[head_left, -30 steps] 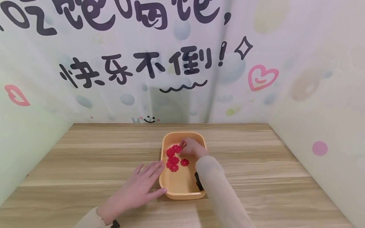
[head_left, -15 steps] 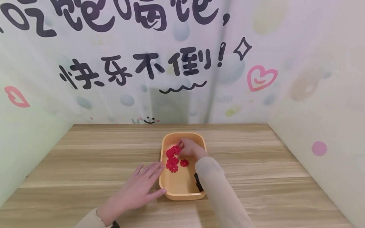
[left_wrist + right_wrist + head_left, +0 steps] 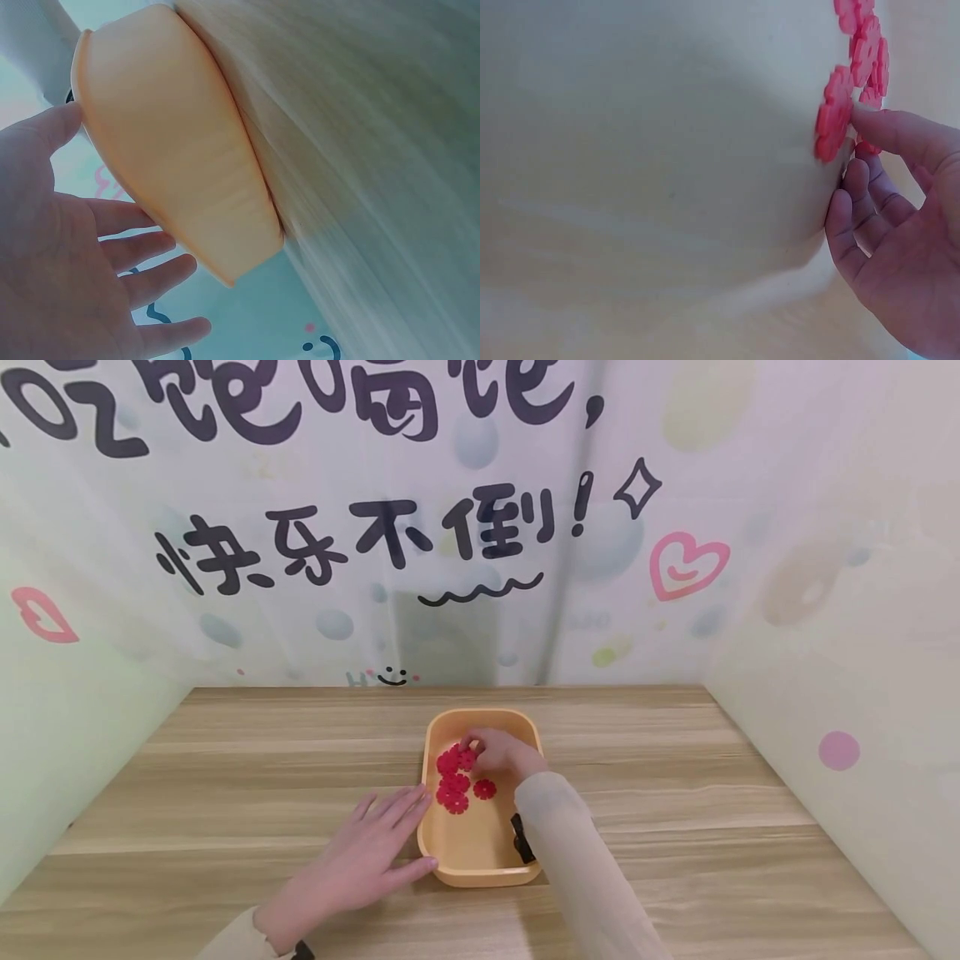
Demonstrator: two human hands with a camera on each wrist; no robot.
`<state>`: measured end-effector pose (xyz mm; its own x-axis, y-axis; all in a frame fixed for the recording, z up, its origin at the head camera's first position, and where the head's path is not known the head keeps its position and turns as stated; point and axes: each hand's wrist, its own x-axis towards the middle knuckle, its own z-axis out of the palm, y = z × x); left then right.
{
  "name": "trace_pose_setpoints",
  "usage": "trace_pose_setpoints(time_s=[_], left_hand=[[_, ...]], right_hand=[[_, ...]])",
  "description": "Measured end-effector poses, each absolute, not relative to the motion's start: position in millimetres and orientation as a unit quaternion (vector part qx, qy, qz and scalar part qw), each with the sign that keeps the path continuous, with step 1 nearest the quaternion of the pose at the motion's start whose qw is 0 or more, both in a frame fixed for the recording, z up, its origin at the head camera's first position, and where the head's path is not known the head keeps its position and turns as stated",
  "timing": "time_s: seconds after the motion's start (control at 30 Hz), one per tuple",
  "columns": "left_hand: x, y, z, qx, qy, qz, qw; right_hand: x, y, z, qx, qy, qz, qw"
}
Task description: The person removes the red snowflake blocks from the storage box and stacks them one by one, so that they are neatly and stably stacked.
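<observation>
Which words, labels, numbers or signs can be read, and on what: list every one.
"快乐不倒!": on the back wall.
"吃饱喝饱,": same wall, above it, tops cut off by the picture edge.
"H", beside the smiley: same wall, faint; what follows is too blurred.
Other pale print, same wall: too faint to read.
Tray and red pieces: no text visible.

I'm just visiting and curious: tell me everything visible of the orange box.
The orange box looks like plastic: open top, rounded corners, thin rim. It stands upright on the table, longer sides running front to back. Red flowerlike pieces lie inside; the left hand touches its rim, the right hand reaches in.
</observation>
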<state>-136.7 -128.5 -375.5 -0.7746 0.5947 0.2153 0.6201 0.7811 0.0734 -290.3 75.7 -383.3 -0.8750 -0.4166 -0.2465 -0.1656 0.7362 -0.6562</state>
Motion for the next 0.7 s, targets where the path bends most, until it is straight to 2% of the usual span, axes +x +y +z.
trace_pose_setpoints(time_s=[0.7], left_hand=[[-137.3,-128.2,-375.2,-0.327,-0.939,-0.066,0.089]], right_hand=[[-288.6,76.4,-382.4,-0.166,0.912,-0.323,0.191]])
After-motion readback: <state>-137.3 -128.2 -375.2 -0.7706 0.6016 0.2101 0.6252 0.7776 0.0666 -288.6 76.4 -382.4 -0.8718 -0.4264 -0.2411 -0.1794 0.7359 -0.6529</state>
